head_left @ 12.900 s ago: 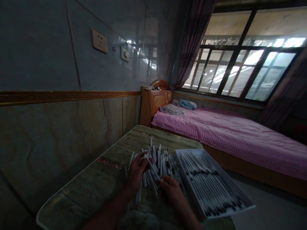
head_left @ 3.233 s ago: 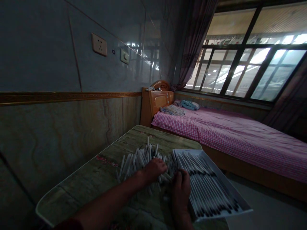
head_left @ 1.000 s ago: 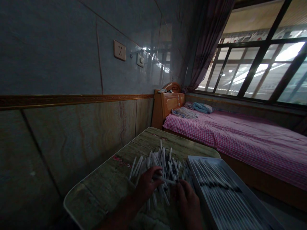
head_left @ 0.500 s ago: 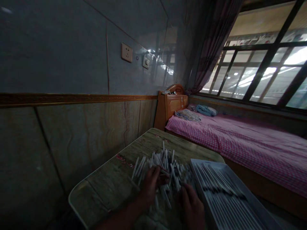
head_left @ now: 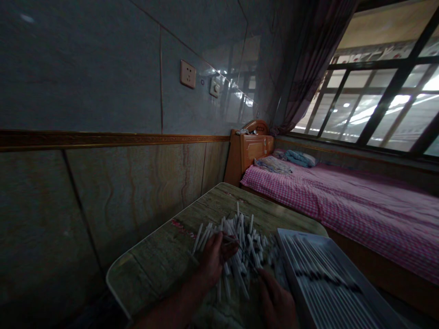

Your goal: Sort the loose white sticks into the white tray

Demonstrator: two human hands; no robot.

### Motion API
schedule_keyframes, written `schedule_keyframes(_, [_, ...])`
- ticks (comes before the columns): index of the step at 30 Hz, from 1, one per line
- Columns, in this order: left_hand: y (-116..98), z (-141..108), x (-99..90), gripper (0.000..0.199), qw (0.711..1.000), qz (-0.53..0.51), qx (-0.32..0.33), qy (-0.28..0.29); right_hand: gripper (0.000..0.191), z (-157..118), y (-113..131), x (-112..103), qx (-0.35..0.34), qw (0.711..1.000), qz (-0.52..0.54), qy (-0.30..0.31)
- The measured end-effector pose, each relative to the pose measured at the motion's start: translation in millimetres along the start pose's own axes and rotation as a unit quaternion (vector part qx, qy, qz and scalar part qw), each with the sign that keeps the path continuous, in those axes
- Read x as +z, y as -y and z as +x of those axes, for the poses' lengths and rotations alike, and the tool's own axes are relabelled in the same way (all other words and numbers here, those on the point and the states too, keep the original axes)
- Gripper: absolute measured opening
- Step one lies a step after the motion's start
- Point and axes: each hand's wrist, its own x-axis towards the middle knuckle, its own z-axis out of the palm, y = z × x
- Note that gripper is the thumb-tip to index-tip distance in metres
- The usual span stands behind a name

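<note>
Head cam: pink check bed (head_left: 329, 205) alongside marble-look table (head_left: 154, 269); on table, white tray (head_left: 329, 278) of banded sticks at right end, loose white sticks (head_left: 240, 260) piled mid-top. L hand (head_left: 214, 267) half-closed, pinching one thin stick (head_left: 235, 244); R hand (head_left: 276, 304) loosely curled at pile's edge, hold unclear.

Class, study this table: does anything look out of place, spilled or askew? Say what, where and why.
The white sticks lie in a jumbled heap on the marble-patterned tabletop, unlike the neat parallel rows in the white tray, and that tray overhangs the table's edge.
</note>
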Motion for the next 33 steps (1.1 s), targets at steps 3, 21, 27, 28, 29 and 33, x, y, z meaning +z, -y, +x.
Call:
schedule_keyframes(3, [-0.3,1.6,-0.4,0.019,1.0,-0.01,-0.001,-0.005,0.043,0.0,1.4,0.6,0.013,1.0,0.005,0.001])
schedule_keyframes(21, [1.1,4.2,-2.8,0.029,0.998,0.031,0.024,-0.041,0.036,1.1,-0.8,-7.2,-0.104,0.991,-0.063,0.052])
schedule_keyframes(27, [-0.4,1.6,-2.1,0.038,0.997,0.058,0.039,-0.037,0.037,0.1,-3.7,-7.4,-0.11,0.989,-0.084,0.056])
schedule_keyframes(28, [-0.6,1.2,-2.3,0.04,0.996,0.069,0.046,-0.033,0.037,0.1,-4.4,-7.4,-0.112,0.988,-0.085,0.058])
schedule_keyframes(29, [-0.8,1.0,-2.5,0.041,0.995,0.079,0.054,-0.027,0.037,0.1,-4.9,-7.5,-0.115,0.988,-0.086,0.061])
schedule_keyframes(33, [-2.5,-0.6,-2.0,0.043,0.988,0.126,0.084,-0.018,0.037,1.1,-5.3,-9.2,-0.135,0.985,-0.096,0.057])
